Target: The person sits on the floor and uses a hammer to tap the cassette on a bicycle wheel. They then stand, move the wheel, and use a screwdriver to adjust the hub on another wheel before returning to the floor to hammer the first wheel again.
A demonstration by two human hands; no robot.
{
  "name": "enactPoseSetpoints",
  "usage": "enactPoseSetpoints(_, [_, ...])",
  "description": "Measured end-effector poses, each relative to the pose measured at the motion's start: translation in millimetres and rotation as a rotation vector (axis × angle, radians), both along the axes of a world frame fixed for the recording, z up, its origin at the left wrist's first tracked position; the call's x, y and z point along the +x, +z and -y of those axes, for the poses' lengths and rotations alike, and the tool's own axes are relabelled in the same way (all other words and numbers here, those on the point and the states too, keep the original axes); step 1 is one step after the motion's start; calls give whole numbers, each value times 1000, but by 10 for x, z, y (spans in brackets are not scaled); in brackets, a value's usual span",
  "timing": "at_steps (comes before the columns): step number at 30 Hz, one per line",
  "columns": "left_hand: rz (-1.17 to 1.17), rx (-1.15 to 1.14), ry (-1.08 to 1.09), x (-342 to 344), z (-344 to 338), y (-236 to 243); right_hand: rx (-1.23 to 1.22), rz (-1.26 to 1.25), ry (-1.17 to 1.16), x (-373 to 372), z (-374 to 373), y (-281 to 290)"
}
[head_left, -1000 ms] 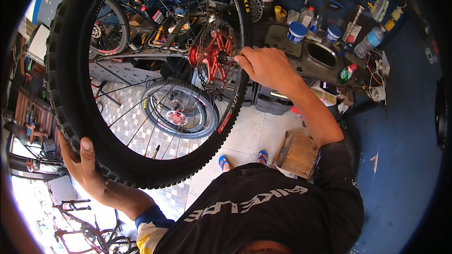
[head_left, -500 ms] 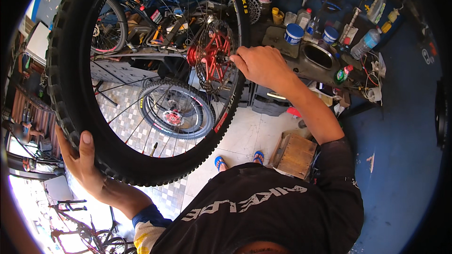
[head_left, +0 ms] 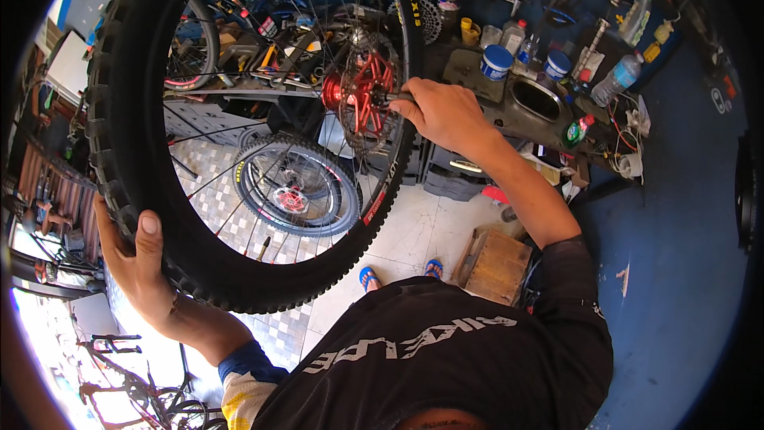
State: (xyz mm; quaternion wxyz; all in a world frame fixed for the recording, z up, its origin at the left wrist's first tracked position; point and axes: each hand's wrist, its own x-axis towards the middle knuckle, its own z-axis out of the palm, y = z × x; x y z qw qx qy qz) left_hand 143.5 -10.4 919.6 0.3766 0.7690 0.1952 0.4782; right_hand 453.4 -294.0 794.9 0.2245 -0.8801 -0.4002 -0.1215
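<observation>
A bicycle wheel with a knobby black tire (head_left: 139, 151) stands raised in front of me, tilted, with a red hub (head_left: 338, 91) and a disc rotor (head_left: 358, 131). My left hand (head_left: 139, 275) grips the tire at its lower left, thumb along the inner side and fingers round the tread. My right hand (head_left: 442, 115) is closed on the axle end (head_left: 395, 98) at the hub's right side, fingertips pinched there; the exact part under them is partly hidden.
Behind the wheel runs a cluttered workbench (head_left: 477, 72) with tools, tubs and bottles. A second wheel (head_left: 318, 207) lies low on the floor beyond the spokes. A wooden crate (head_left: 497, 263) stands right of my sandalled feet, beside a blue wall (head_left: 660, 255). Bicycles (head_left: 135, 382) are at lower left.
My left hand and the lower left of the tire have shifted slightly upward, the wheel's left edge a little rightward. My right hand stays at the hub with little movement.
</observation>
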Motion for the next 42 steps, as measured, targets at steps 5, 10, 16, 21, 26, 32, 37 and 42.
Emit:
enactPoseSetpoints(5, [-34,86,-2,17,91,62,-172,-111,-35,53,41,175])
enactPoseSetpoints(10, [-27,68,-48,70,177,133,-11,-74,1,29,131,78])
enactPoseSetpoints(16, [-34,108,-43,27,181,134,-44,-149,15,24,124,88])
enactPoseSetpoints(21, [-6,91,-46,80,175,83,47,-27,50,68,113,1])
enactPoseSetpoints(26, [-48,266,-245,37,126,168,36,-84,27,69,251,53])
enactPoseSetpoints(32, [113,325,-376,53,64,61,-8,-188,-23,-46,364,158])
enactPoseSetpoints(37, [568,-49,-853,401,-199,-233,-71,-138,-8,60,428,0])
enactPoseSetpoints(42, [602,-325,-1437,1360,-335,-196,-11,-136,28,-69,234,141])
